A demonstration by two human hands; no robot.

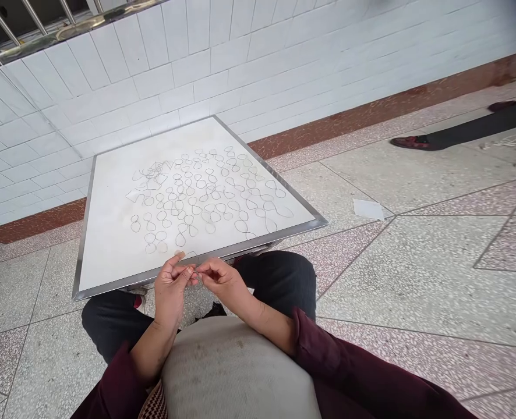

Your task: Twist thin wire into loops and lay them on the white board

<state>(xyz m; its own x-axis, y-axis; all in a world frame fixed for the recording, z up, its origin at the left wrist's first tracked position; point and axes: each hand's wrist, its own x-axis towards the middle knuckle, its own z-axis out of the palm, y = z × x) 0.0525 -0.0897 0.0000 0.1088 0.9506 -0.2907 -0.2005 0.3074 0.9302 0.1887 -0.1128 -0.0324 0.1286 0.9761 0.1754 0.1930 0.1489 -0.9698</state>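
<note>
My left hand (173,285) and my right hand (221,281) meet just in front of the near edge of a white board (109,233) with a metal rim. Both pinch a thin dark wire loop (191,254), whose curve shows above the fingertips; its lower part is hidden by them. On the board lie several thin wire pieces twisted into figure-eight shapes (180,238), spread over the middle and right. A tangled heap of similar wires (155,170) sits at the back left of them.
Behind the board stands a white tiled wall (188,70) with metal bars at the upper left. My knees are under the near edge. A white paper piece (368,209) lies on the floor at right. Another person's leg and shoe (410,142) show at the far right.
</note>
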